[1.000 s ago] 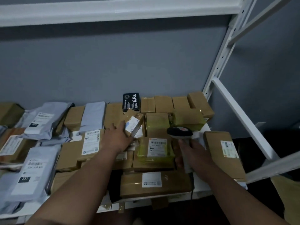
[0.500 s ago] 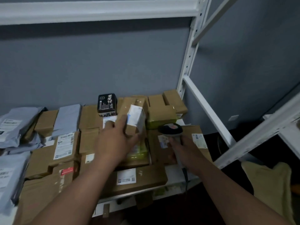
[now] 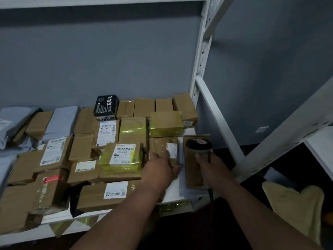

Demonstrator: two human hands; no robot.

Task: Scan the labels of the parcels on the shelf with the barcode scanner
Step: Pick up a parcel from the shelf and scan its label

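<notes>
Right hand (image 3: 212, 166) wraps its fingers round the grip of the barcode scanner (image 3: 199, 147), thumb along the handle; scanner head is dark, tilted forward, hanging over a flat brown parcel (image 3: 193, 170) at the right end of the white shelf (image 3: 173, 197). A cable drops from the scanner's base past the shelf edge.

Left hand (image 3: 160, 169) sits just left of the scanner, fingers curled over the near edge of a small brown box (image 3: 162, 147) with a white label (image 3: 172, 150) on its right side; box is down on the shelf, touching the flat parcel's left edge or very near it, cannot tell which.

Further left of the scanner: a yellow-taped parcel (image 3: 122, 157) with a barcode label reading 507-P802, a long brown box (image 3: 106, 195) at the shelf front, more brown cartons and grey mailer bags (image 3: 10, 121). Behind the scanner, another yellow-taped box (image 3: 165, 127), a row of brown boxes against the grey wall, and a black box (image 3: 106, 106) with white characters standing upright. White rack upright (image 3: 200, 73) stands behind and right of the scanner.
</notes>
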